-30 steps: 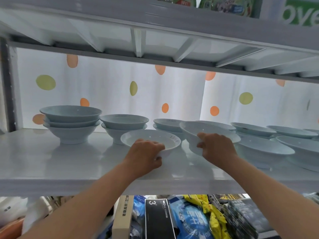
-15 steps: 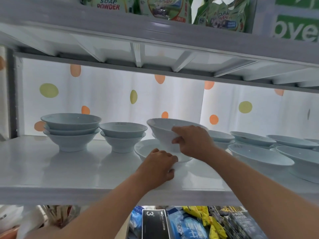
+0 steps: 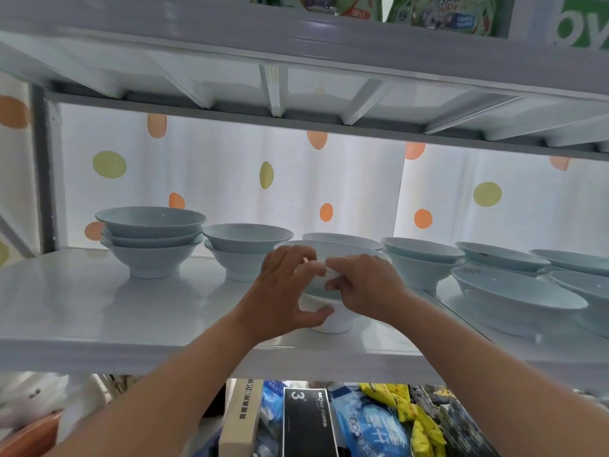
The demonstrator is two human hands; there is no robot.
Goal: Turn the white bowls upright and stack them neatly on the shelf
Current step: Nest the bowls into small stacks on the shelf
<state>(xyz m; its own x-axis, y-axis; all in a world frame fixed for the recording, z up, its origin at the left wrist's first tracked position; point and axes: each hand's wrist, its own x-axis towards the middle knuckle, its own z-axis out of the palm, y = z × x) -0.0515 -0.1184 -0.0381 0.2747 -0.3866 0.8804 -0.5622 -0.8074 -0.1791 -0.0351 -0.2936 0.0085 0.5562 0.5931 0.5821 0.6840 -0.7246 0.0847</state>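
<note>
Two white bowls sit nested near the front middle of the white shelf (image 3: 82,311): an upper bowl (image 3: 342,255) in a lower bowl (image 3: 336,319). My left hand (image 3: 283,291) grips the left side of this pair, its thumb against the lower bowl's foot. On the upper bowl's right side my right hand (image 3: 365,288) holds on with curled fingers. To the left stand a stack of three upright bowls (image 3: 150,242) and a stack of two (image 3: 245,249). More upright bowls (image 3: 421,262) run along the right, including a wide one (image 3: 517,298).
The shelf above (image 3: 329,44) hangs low over the bowls, with soap powder packs on top. A dotted white curtain (image 3: 230,179) closes the back. Below the shelf edge lie boxes and bags (image 3: 309,420). A dark post (image 3: 43,166) stands at the left.
My right hand carried its bowl left and set it down into the bowl under my left hand. My left hand moved from that bowl's rim to its side.
</note>
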